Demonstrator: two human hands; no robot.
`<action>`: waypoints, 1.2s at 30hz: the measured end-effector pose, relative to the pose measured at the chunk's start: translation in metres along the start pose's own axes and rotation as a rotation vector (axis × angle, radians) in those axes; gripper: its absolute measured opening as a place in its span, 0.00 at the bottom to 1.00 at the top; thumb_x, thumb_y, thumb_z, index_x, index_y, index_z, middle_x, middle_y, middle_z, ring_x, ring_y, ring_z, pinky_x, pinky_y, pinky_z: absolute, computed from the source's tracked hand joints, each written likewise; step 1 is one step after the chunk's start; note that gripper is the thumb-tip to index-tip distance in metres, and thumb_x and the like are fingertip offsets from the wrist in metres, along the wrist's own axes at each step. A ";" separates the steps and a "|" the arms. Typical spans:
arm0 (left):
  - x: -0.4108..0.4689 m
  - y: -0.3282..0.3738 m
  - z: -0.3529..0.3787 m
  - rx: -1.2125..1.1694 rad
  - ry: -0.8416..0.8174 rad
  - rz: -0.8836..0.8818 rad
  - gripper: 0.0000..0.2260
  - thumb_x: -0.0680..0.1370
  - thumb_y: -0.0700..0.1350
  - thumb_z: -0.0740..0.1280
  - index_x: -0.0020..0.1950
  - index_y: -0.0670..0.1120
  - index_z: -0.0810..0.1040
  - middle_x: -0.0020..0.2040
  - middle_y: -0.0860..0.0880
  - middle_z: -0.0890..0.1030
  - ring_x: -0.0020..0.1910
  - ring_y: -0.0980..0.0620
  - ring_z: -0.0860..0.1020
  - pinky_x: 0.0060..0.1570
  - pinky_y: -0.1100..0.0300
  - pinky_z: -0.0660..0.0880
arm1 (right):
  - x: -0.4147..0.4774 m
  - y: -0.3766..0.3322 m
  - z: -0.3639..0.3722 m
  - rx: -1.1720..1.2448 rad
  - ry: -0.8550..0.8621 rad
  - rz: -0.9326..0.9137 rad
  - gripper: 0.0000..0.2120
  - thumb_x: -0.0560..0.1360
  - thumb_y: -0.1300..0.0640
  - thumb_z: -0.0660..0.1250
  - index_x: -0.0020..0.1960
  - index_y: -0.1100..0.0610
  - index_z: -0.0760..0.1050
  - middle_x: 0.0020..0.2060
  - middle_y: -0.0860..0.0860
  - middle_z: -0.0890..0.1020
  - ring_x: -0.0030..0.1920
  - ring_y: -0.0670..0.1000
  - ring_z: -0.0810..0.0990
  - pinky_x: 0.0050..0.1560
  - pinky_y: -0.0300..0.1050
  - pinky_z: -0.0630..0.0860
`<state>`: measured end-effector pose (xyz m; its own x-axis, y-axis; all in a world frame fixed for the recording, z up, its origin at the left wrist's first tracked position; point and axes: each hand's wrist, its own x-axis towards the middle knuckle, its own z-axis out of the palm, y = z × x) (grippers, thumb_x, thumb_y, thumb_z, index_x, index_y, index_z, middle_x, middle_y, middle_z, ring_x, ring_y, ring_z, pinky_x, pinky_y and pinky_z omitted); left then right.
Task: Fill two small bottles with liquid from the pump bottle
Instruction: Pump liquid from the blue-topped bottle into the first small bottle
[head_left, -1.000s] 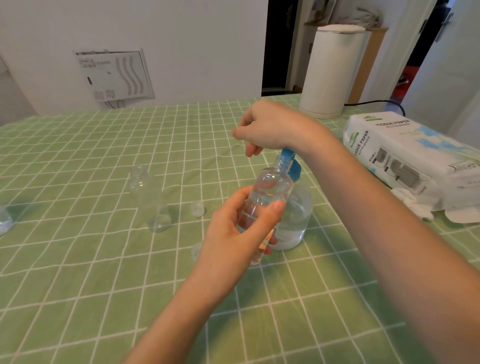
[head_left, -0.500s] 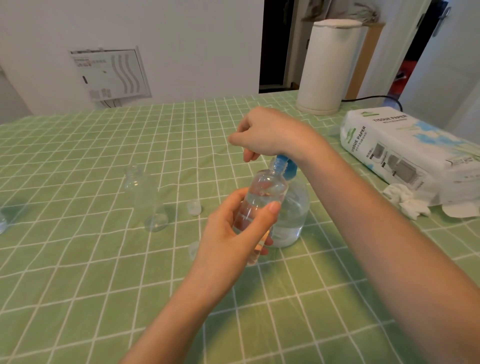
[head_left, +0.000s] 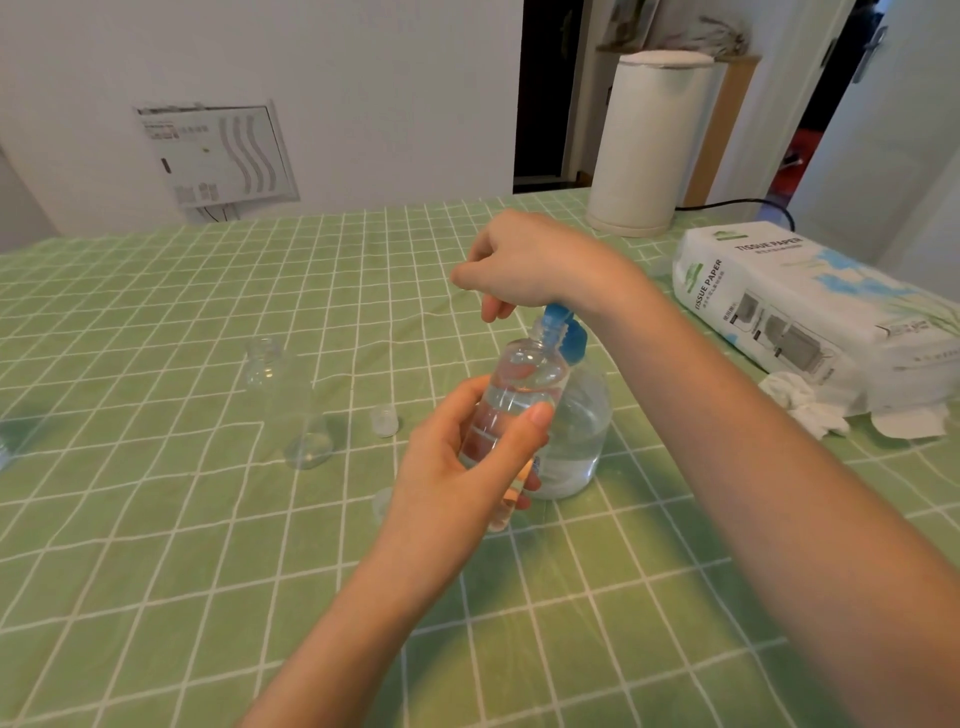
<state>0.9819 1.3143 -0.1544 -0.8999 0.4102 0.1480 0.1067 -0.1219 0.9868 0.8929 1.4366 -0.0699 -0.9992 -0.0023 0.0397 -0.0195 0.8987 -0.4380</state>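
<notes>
Two small bottles (head_left: 519, 384) (head_left: 288, 405), one pump bottle (head_left: 576, 431), two loose caps (head_left: 385, 420) (head_left: 382, 501).

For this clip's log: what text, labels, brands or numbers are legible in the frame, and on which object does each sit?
"TISSUE PAPER": top face of the white tissue pack, at the table's right side.
"TISSUE PAPER": again, running up that pack's near end face.
Smaller print and the green logo on the pack: too small to read.
Labels on the white wall panel: blurred, unreadable.
Pump bottle: no legible text.
</notes>
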 end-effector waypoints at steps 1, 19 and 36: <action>0.000 0.000 0.000 0.003 -0.002 -0.001 0.17 0.65 0.55 0.67 0.51 0.51 0.79 0.35 0.52 0.82 0.30 0.58 0.77 0.29 0.66 0.74 | 0.000 0.000 0.000 -0.001 0.003 -0.001 0.16 0.78 0.54 0.59 0.56 0.63 0.79 0.40 0.53 0.86 0.48 0.53 0.84 0.42 0.41 0.75; 0.001 -0.001 -0.001 0.005 -0.003 0.012 0.16 0.66 0.55 0.67 0.50 0.51 0.80 0.35 0.50 0.81 0.30 0.58 0.77 0.30 0.67 0.75 | 0.002 0.000 -0.002 -0.040 -0.042 0.008 0.16 0.78 0.53 0.59 0.55 0.62 0.80 0.41 0.52 0.86 0.47 0.53 0.84 0.44 0.42 0.76; 0.000 -0.005 -0.002 0.004 -0.018 -0.011 0.13 0.67 0.55 0.69 0.49 0.52 0.80 0.38 0.41 0.81 0.30 0.56 0.77 0.29 0.67 0.74 | -0.001 0.005 0.007 0.009 -0.037 0.019 0.16 0.78 0.52 0.60 0.56 0.62 0.79 0.40 0.52 0.85 0.49 0.55 0.84 0.45 0.45 0.76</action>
<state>0.9803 1.3132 -0.1594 -0.8933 0.4276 0.1382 0.0984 -0.1139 0.9886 0.8933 1.4381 -0.0782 -1.0000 -0.0019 -0.0017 -0.0009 0.8949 -0.4462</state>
